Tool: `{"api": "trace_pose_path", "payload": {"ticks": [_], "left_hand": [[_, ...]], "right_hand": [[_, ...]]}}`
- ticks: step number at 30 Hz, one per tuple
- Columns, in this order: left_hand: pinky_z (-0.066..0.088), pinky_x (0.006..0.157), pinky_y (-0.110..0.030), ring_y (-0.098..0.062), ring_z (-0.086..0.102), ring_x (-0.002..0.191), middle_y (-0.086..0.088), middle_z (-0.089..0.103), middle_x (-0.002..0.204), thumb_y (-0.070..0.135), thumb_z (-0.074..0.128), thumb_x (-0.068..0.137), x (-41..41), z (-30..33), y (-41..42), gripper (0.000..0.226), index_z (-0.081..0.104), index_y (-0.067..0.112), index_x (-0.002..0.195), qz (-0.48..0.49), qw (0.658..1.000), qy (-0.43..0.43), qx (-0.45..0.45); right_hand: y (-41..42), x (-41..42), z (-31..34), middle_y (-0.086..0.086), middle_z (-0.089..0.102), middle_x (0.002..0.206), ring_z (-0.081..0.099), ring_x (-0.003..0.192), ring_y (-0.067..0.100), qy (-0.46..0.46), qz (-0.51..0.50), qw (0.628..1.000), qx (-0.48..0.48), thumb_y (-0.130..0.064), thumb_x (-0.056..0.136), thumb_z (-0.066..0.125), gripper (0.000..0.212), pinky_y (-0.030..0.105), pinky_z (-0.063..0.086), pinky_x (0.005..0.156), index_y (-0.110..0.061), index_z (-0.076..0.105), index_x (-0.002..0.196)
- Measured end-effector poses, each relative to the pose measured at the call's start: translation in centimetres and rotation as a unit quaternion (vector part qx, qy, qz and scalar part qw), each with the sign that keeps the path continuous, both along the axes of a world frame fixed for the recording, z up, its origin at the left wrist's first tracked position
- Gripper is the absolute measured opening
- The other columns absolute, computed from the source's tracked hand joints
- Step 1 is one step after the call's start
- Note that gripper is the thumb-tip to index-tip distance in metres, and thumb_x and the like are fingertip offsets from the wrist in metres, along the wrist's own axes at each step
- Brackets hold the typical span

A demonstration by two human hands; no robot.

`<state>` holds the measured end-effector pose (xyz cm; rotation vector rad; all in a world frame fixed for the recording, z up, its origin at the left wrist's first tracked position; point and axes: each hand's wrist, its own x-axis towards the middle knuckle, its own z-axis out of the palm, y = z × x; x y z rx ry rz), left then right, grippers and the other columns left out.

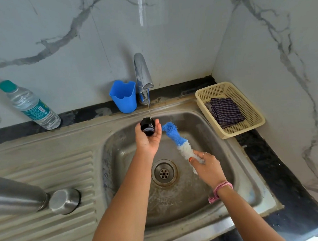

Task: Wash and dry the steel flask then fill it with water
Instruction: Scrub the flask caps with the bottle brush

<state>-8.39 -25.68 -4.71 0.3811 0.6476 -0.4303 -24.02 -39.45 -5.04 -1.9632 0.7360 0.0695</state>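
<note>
Sink (241, 171) with tap (142, 74) running; thin stream falls onto a black cap (147, 126) cupped in the left hand (147, 137), fingers curled round it, held at 12 o'clock of the basin, above and beyond the drain (164, 173). Right hand (207, 168) is closed round the handle end of a brush (178, 139); blue bristle tip points to 11 o'clock and sits just beside the cap, contact not clear.

Flask (15, 196) lies on its side on the ribbed drainboard at 9 o'clock of the basin, steel end cup (64, 200) toward the sink; well apart from both hands, touched by neither; left forearm passes between it and the drain.

Risks, as judged: wet cap could slip from the curled fingers and drop into the basin, soap or water film being the cause; brush pressed hard on the cap could knock it loose; flask, round and lying on a sloped ribbed board, could roll toward the basin if nudged by the left forearm; spray off the cap may wet the cloth (226, 111) in the basket (255, 118) at 2 o'clock, which is probably wanted dry.

Also noted: water bottle (30, 105) at 10 o'clock on the bench, blue cup (123, 97) beside the tap.
</note>
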Motion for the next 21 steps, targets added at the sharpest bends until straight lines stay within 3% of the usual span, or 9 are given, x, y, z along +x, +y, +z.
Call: {"api": "trace_pose_path", "payload": {"ticks": [5, 8, 13, 17, 19, 21], "left_hand": [[0.06, 0.075, -0.04, -0.032, 0.065, 0.096, -0.023, 0.055, 0.112, 0.039, 0.062, 0.094, 0.3, 0.7, -0.5, 0.046, 0.05, 0.0, 0.116, -0.013, 0.998, 0.048, 0.033], [0.058, 0.084, -0.035, -0.029, 0.06, 0.098, -0.019, 0.054, 0.111, 0.038, 0.068, 0.09, 0.4, 1.2, -0.7, 0.046, 0.052, 0.002, 0.115, -0.004, 0.998, 0.057, 0.041], [0.058, 0.072, -0.031, -0.027, 0.058, 0.091, -0.017, 0.054, 0.103, 0.036, 0.066, 0.092, 0.6, 1.4, -0.7, 0.043, 0.053, 0.0, 0.111, -0.022, 0.997, 0.073, 0.033], [0.061, 0.059, -0.031, -0.029, 0.059, 0.108, -0.02, 0.054, 0.118, 0.033, 0.068, 0.091, 0.1, 0.9, -0.4, 0.045, 0.052, 0.002, 0.119, -0.053, 0.995, 0.076, 0.038], [0.061, 0.067, -0.03, -0.028, 0.059, 0.11, -0.02, 0.055, 0.12, 0.031, 0.071, 0.09, -0.2, 1.0, -0.1, 0.047, 0.052, 0.003, 0.123, -0.056, 0.995, 0.068, 0.057], [0.058, 0.084, -0.032, -0.028, 0.061, 0.106, -0.019, 0.057, 0.116, 0.028, 0.074, 0.088, -0.4, 1.2, 0.3, 0.041, 0.053, 0.004, 0.114, -0.056, 0.993, 0.052, 0.093]], "right_hand": [[0.1, 0.0, -0.5, -0.004, 0.069, 0.094, 0.059, 0.059, 0.008, 0.022, -0.008, 0.999, 0.026, -0.025, 0.095, 0.061, 0.039, 0.023, 0.05, 0.058, -0.02, 0.06, 0.133], [0.1, 0.0, -0.7, -0.005, 0.067, 0.082, 0.054, 0.052, 0.006, 0.033, -0.019, 0.998, 0.048, -0.025, 0.095, 0.06, 0.038, 0.02, 0.044, 0.052, -0.02, 0.06, 0.133], [-0.1, -0.3, -0.9, -0.006, 0.063, 0.076, 0.051, 0.048, 0.005, 0.04, -0.03, 0.997, 0.058, -0.022, 0.096, 0.058, 0.034, 0.016, 0.038, 0.043, -0.019, 0.061, 0.13], [-0.1, -0.3, -1.1, -0.008, 0.062, 0.077, 0.052, 0.052, 0.005, 0.05, -0.027, 0.997, 0.054, -0.024, 0.096, 0.059, 0.036, 0.015, 0.038, 0.045, -0.019, 0.06, 0.132], [0.0, -0.3, -1.2, -0.008, 0.061, 0.077, 0.052, 0.054, 0.005, 0.056, -0.021, 0.997, 0.053, -0.024, 0.096, 0.059, 0.038, 0.016, 0.038, 0.046, -0.019, 0.059, 0.133], [0.1, -0.2, -1.2, -0.008, 0.06, 0.074, 0.052, 0.053, 0.005, 0.058, -0.013, 0.997, 0.055, -0.024, 0.095, 0.059, 0.038, 0.016, 0.038, 0.046, -0.019, 0.059, 0.133]]}}
